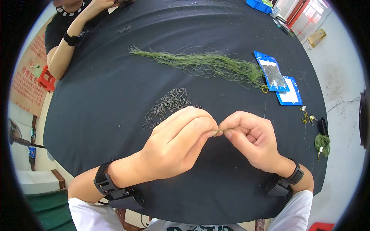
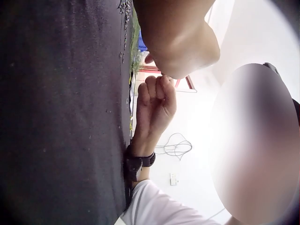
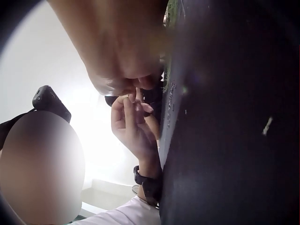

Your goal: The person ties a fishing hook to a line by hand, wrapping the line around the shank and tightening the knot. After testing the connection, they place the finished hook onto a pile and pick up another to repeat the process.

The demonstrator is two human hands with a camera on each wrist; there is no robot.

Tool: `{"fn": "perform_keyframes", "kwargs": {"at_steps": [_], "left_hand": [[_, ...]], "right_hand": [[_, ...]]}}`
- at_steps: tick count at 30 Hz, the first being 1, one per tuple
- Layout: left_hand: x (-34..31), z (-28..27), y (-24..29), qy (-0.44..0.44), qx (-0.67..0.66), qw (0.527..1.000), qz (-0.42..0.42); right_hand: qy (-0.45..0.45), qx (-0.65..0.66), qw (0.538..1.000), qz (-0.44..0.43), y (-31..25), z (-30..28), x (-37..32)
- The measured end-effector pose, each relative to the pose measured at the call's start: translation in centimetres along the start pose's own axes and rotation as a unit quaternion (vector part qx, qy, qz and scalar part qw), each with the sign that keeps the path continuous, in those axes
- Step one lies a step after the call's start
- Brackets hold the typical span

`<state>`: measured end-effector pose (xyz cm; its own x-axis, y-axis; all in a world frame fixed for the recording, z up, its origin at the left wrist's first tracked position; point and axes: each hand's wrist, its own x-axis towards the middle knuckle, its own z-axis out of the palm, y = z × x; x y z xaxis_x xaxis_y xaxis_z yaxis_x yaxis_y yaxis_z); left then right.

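Note:
In the head view my left hand (image 1: 175,144) and right hand (image 1: 252,140) meet fingertip to fingertip over the front of the table. Thumb and forefinger of each pinch a tiny greenish piece of fishing line (image 1: 220,131); whether a hook is on it I cannot tell, as the fingers cover most of it. Just beyond the left hand lies a loose pile of dark metal fish hooks (image 1: 171,101), partly hidden by the knuckles. Farther back stretches a long bundle of green fishing line (image 1: 208,64). The right wrist view shows the left hand's (image 3: 133,124) fingertips close under the right hand.
Two blue-and-white packets (image 1: 273,74) overlap at the right end of the bundle, beside a yellow ring (image 1: 264,89). A coil of green line (image 1: 323,143) sits at the right edge of the black-covered table (image 1: 96,111). Across the table, another person's arm (image 1: 63,54) rests at the far left.

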<state>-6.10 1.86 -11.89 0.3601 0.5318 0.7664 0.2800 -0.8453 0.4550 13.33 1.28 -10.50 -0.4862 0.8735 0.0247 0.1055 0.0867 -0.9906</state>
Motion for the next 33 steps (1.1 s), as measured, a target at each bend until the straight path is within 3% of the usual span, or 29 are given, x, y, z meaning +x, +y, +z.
{"fn": "perform_keyframes", "kwargs": {"at_steps": [3,9,16,19,25,33], "left_hand": [[-0.1,-0.1,0.0,-0.005,0.003,1.000,-0.005],[-0.4,0.0,0.7,-0.006,-0.061,0.991,-0.123],[-0.2,-0.1,0.5,-0.010,-0.030,0.997,-0.076],[-0.1,-0.1,0.5,-0.007,-0.024,0.997,-0.075],[-0.1,0.0,0.2,-0.017,-0.024,0.998,-0.048],[0.5,-0.2,0.7,-0.056,-0.013,0.996,-0.064]], "right_hand": [[0.009,-0.046,0.999,-0.015,-0.2,0.0,0.0],[0.045,-0.155,0.984,-0.073,-0.4,0.2,-0.2],[0.072,-0.213,0.963,-0.148,-0.2,0.4,-0.2],[0.077,-0.218,0.961,-0.153,-0.1,0.5,-0.3],[0.004,-0.037,0.999,-0.033,-0.2,-0.5,-0.1],[0.028,-0.079,0.993,-0.082,0.6,-0.2,-0.1]]}}
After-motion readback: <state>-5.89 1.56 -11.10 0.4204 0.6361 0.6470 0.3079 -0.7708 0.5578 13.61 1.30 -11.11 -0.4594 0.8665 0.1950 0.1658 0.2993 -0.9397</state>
